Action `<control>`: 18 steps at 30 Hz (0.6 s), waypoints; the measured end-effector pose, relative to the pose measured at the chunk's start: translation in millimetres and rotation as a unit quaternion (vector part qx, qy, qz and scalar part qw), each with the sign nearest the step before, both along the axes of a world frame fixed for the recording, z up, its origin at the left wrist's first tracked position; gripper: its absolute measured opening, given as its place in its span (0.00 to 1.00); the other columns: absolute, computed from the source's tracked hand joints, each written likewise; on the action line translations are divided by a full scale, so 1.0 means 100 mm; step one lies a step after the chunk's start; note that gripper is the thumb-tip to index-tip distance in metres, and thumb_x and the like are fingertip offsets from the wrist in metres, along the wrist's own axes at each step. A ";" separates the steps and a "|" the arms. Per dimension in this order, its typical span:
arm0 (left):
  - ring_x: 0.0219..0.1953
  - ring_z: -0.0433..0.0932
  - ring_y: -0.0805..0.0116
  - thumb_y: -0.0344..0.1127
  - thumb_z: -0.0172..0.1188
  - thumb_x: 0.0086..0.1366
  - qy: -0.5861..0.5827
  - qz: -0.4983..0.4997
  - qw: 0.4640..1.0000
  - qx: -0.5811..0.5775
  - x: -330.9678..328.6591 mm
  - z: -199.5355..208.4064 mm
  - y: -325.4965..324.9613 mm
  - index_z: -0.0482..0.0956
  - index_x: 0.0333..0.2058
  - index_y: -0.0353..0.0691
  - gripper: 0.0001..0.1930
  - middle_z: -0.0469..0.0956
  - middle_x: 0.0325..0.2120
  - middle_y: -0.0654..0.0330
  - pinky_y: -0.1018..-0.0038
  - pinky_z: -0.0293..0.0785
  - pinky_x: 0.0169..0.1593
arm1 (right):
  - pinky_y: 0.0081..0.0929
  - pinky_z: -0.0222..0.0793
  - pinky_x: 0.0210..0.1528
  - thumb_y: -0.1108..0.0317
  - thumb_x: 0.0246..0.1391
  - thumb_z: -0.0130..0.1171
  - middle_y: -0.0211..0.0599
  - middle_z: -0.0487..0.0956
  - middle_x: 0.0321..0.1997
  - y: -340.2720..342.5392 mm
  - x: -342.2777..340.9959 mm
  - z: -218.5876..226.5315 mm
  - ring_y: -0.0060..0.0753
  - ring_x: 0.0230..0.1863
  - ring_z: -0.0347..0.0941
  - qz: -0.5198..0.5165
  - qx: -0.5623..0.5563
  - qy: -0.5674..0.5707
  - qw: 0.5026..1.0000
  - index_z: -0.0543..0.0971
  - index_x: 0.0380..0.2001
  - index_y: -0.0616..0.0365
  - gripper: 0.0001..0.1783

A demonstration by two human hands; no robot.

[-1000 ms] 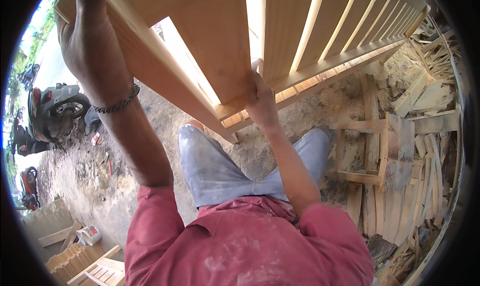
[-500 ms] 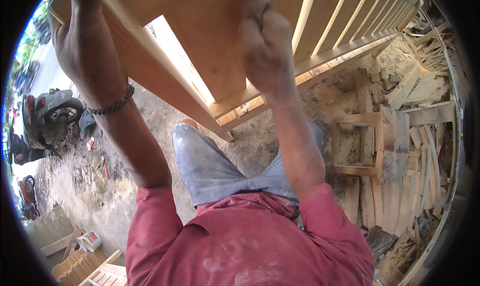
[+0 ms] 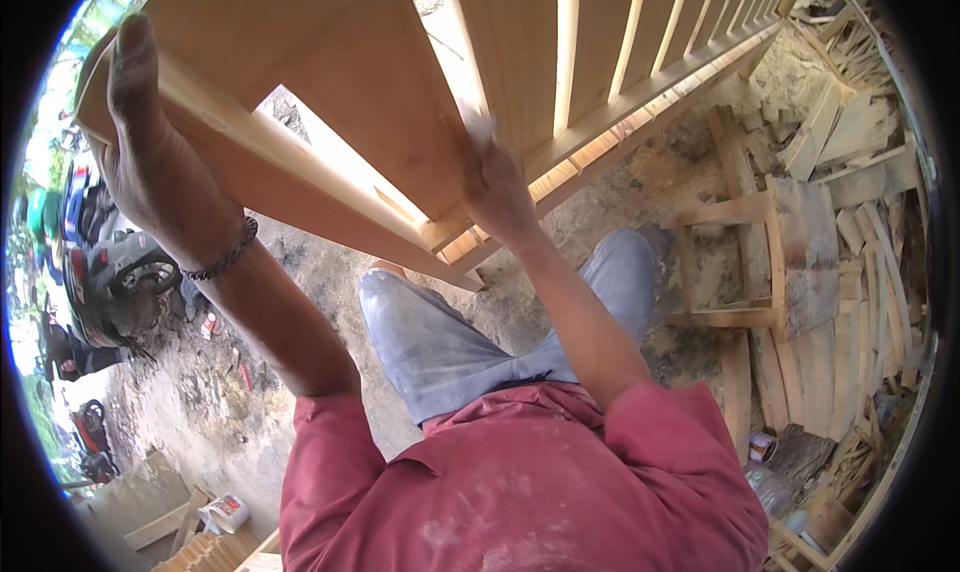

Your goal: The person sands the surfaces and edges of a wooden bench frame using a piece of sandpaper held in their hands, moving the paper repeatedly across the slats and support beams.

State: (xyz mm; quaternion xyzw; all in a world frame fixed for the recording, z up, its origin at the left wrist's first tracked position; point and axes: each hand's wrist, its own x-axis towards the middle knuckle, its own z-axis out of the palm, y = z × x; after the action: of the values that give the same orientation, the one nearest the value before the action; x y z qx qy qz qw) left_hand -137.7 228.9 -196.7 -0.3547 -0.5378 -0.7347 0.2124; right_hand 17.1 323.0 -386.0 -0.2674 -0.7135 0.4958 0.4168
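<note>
1. A slatted wooden frame of pale boards fills the upper part of the view, held up in front of the person and slanting from upper left down toward the middle.
2. The left hand wraps over the frame's near rail at its left end, fingers curled over the top edge and gripping it; a chain bracelet sits at the wrist.
3. The right hand presses against a broad board of the frame near its lower rail; something small and pale shows at its fingertips, but whether the hand grips it cannot be told.
4. Below the frame are the person's grey shorts and red shirt, over sandy ground.
5. To the right, a heap of wood offcuts and a small wooden stand lie on the ground, well apart from the hands.
6. At the left rim a motorbike is parked; a small tin lies at the lower left.
7. Against half a second ago, the right hand has come down the board from near the top of the view to just above the lower rail; the left hand keeps the same grip on the rail.
</note>
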 end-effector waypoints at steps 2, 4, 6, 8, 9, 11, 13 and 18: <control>0.56 0.78 0.65 0.45 0.62 0.64 0.011 -0.011 1.000 -0.005 -0.08 -0.02 -0.02 0.80 0.53 0.32 0.25 0.80 0.53 0.50 0.67 0.69 0.63 | 0.39 0.70 0.53 0.67 0.62 0.48 0.59 0.79 0.46 -0.08 0.01 -0.11 0.55 0.52 0.77 -0.034 0.072 0.004 0.997 0.70 0.60 0.61 0.24; 0.50 0.80 0.64 0.46 0.65 0.63 -0.023 -0.006 1.000 0.004 0.01 -0.03 0.00 0.80 0.49 0.30 0.25 0.82 0.46 0.51 0.67 0.74 0.57 | 0.39 0.73 0.46 0.72 0.61 0.44 0.60 0.80 0.40 -0.02 0.00 0.09 0.57 0.47 0.79 -0.023 0.117 0.021 0.993 0.70 0.59 0.62 0.23; 0.46 0.80 0.64 0.47 0.66 0.62 -0.056 -0.002 0.998 -0.015 0.06 0.01 -0.08 0.80 0.47 0.31 0.24 0.81 0.41 0.53 0.68 0.76 0.53 | 0.40 0.73 0.44 0.73 0.60 0.44 0.61 0.80 0.40 0.01 -0.06 0.62 0.58 0.45 0.79 0.014 0.132 0.049 0.990 0.68 0.61 0.61 0.25; 0.45 0.77 0.66 0.49 0.64 0.65 -0.040 -0.027 0.999 -0.020 0.04 0.00 -0.08 0.79 0.46 0.36 0.21 0.77 0.41 0.58 0.68 0.75 0.50 | 0.41 0.73 0.45 0.73 0.60 0.44 0.60 0.80 0.40 -0.06 -0.07 0.68 0.57 0.45 0.80 0.000 0.115 0.065 0.991 0.67 0.62 0.61 0.25; 0.46 0.77 0.66 0.49 0.64 0.65 -0.039 -0.029 0.999 -0.019 0.03 0.01 -0.09 0.78 0.47 0.36 0.22 0.77 0.42 0.58 0.68 0.75 0.50 | 0.40 0.74 0.45 0.72 0.61 0.44 0.59 0.81 0.40 -0.11 -0.07 0.61 0.56 0.44 0.80 -0.010 0.100 0.071 0.992 0.67 0.62 0.61 0.25; 0.47 0.76 0.65 0.49 0.65 0.65 -0.048 -0.051 0.997 -0.010 0.13 0.02 0.01 0.75 0.50 0.36 0.25 0.75 0.44 0.57 0.66 0.75 0.51 | 0.43 0.67 0.61 0.59 0.61 0.55 0.53 0.77 0.58 -0.05 0.04 -0.27 0.54 0.61 0.72 -0.042 0.059 -0.035 0.997 0.61 0.68 0.55 0.34; 0.48 0.76 0.64 0.50 0.65 0.65 -0.027 -0.033 0.999 -0.012 0.12 -0.02 0.04 0.74 0.52 0.36 0.26 0.75 0.46 0.57 0.66 0.75 0.51 | 0.42 0.68 0.61 0.59 0.61 0.55 0.52 0.77 0.58 -0.03 0.10 -0.12 0.52 0.61 0.72 0.010 -0.002 -0.058 0.998 0.60 0.68 0.56 0.34; 0.44 0.75 0.68 0.53 0.62 0.65 -0.032 -0.010 0.999 -0.034 0.03 -0.05 -0.06 0.77 0.44 0.38 0.22 0.74 0.39 0.59 0.68 0.74 0.49 | 0.39 0.70 0.60 0.67 0.63 0.46 0.57 0.76 0.59 0.01 -0.03 0.94 0.52 0.63 0.71 0.082 0.048 -0.012 0.995 0.65 0.66 0.57 0.27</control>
State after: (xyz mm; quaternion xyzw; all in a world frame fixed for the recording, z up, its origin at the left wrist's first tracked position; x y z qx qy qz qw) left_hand -134.3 222.8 -201.5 -0.3429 -0.5655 -0.7292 0.1758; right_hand 13.6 323.7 -292.1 -0.1928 -0.7610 0.4902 0.3787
